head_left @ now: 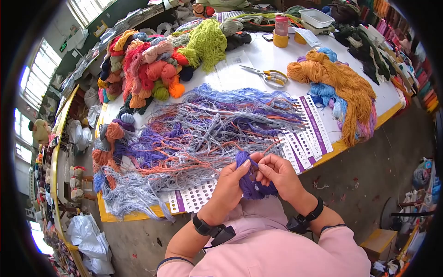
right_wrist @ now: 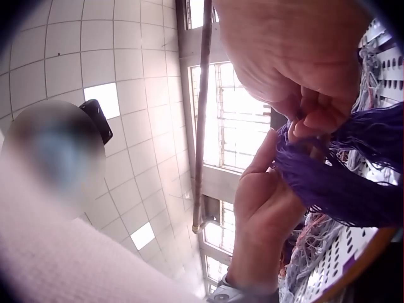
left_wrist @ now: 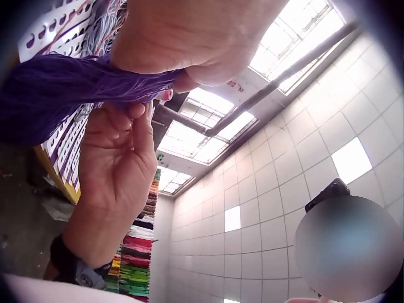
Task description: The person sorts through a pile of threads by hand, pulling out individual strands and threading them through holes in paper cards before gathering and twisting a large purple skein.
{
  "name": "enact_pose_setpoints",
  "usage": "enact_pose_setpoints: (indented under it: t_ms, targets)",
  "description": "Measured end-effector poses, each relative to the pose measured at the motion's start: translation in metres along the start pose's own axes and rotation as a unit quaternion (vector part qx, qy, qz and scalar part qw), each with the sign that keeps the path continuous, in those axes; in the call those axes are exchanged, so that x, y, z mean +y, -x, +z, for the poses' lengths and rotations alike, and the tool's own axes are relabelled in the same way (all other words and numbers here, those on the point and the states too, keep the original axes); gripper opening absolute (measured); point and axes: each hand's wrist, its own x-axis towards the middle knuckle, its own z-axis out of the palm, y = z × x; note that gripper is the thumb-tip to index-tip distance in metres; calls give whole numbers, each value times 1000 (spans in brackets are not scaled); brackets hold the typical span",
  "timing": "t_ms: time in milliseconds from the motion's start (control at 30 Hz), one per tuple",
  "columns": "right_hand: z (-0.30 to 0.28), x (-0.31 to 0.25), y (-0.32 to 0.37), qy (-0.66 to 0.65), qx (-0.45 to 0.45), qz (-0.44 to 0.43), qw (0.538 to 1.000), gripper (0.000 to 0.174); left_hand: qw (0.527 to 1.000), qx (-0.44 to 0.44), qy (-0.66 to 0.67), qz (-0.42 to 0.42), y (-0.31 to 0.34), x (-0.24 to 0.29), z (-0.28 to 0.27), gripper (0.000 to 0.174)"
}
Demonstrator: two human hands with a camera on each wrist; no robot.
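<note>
A hank of deep purple yarn (head_left: 257, 188) hangs over the front of the person's body, just off the table's near edge. My left hand (head_left: 229, 185) grips its upper part, thumb lying across the strands. Close beside it, my right hand (head_left: 282, 174) has thumb and fingertips pinched together at the yarn's top. In the right wrist view the purple strands (right_wrist: 344, 183) loop past the curled right fingers (right_wrist: 319, 120), partly hiding the left fingers. The left wrist view shows the yarn (left_wrist: 76, 88) draping sideways from both hands.
Tangled grey, purple and orange yarn (head_left: 203, 124) spreads over the white table, on punched cards (head_left: 295, 150). Yellow-handled scissors (head_left: 272, 78) lie behind it. Coloured skeins (head_left: 150, 69) are heaped at left, an orange-brown bundle (head_left: 337, 78) at right. A jar (head_left: 280, 31) stands at the back.
</note>
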Motion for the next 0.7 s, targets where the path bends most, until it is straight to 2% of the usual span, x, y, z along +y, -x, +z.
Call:
enact_pose_setpoints:
  t_ms: [333,500,700]
  targets:
    - [2,0,1,56,22,11,998,12,999,34,-36,-8,-5,-4,-6,35]
    - [1,12,5,86,21,-15,996,13,997,36,-64,10,-4,-13,-8,37]
    - [-2,17,9,1,45,14,999,9,998,1,-70,0,-4,-18,-14,39]
